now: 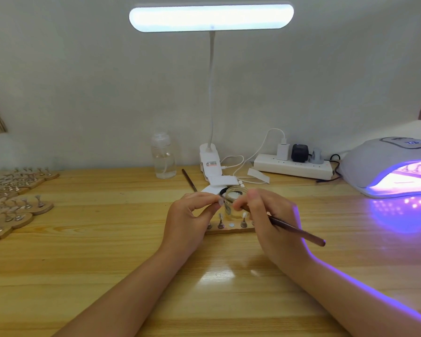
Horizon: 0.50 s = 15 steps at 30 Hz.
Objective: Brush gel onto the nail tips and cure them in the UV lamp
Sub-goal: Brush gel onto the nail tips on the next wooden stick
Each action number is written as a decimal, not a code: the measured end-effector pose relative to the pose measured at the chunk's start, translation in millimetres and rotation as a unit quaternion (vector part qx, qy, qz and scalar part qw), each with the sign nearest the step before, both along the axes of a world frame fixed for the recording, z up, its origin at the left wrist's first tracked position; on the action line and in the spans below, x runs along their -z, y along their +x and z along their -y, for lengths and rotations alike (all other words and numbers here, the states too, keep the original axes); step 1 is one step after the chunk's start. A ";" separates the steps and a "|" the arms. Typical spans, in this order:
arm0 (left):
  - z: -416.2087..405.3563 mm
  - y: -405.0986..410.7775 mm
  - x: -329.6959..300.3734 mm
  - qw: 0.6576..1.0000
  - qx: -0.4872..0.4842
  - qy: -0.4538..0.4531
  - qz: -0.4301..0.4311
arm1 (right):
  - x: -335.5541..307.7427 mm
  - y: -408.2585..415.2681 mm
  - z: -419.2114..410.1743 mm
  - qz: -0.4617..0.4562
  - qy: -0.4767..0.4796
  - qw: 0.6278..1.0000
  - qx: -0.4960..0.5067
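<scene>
Wooden surface (82, 239), pale pine, varnished, set against a plain white wall.

Left hand (190, 215): fingers curled, thumb and forefinger pinching a small nail tip (220, 203) held up just in front of the jar. Forearm rests on the surface.

Right hand (270, 215): fingers curled around a brown brush (299, 232), handle pointing back and to the right; the bristle end is hidden behind the fingers, near the jar. The two hands sit close together, not touching.

Glass jar (236, 200): small, open, clear, standing between the hands and just behind the wooden holder.

Wooden holder (229, 230): flat strip lying in front of the jar, carrying several small upright metal stands; some bear nail tips, and one round spot in the row is bare.

UV lamp (387, 166): white dome at the far right, lit violet, with stands visible inside; violet glow falls on the surface and the right forearm.

More wooden holders (17, 205): stacked rows at the far left, each with metal stands.

Desk lamp (211, 18): white bar, lit, clipped at the back edge.

Clear bottle (163, 156), power strip (294, 166) with plugs, and a second brush (189, 180) lie along the back.
</scene>
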<state>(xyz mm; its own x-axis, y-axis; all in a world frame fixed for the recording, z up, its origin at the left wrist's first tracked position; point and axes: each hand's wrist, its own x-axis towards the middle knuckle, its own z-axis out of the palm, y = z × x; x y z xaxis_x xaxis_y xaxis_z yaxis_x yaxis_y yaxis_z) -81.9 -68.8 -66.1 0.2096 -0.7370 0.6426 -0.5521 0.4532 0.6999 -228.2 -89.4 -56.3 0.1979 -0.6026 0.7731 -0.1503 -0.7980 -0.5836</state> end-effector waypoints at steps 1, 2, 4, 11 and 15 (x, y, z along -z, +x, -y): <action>0.1 0.0 0.0 1.000 -0.001 -0.001 0.003 | -0.6 0.2 0.1 -0.008 -0.006 1.000 0.004; 0.1 0.0 0.1 1.000 -0.004 -0.003 0.006 | -0.2 -0.1 0.6 -0.010 -0.001 1.000 0.002; 0.3 0.1 0.3 1.000 -0.008 -0.008 0.008 | 1.2 -0.1 0.4 0.002 0.033 0.999 -0.014; 0.5 1.4 1.8 1.000 -0.006 -0.010 -0.002 | 0.8 0.2 1.1 -0.007 0.011 1.000 -0.005; 1.0 1.5 2.3 1.000 0.001 -0.004 -0.020 | 2.0 0.0 -0.1 0.022 0.022 0.999 -0.020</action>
